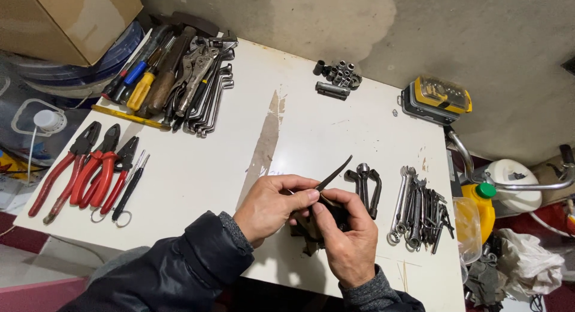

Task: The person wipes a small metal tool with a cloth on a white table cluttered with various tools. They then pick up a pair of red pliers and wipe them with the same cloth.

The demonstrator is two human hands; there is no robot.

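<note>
Right now my left hand point(272, 204) and right hand point(347, 240) are both curled tight around a dark folding metal multi-tool point(320, 219), its thin blade point(334, 173) angled up past my left thumb, above the near edge of the white table point(197, 168). Just beyond lies a dark pair of curved-handled pliers point(365, 186), and to the right a heap of steel spanners point(419, 213). Farther back, loose dark sockets point(338, 75) sit apart from a closed yellow-lidded bit case point(437, 99); what it holds I cannot tell. Red-handled pliers point(90, 168) line the left edge.
</note>
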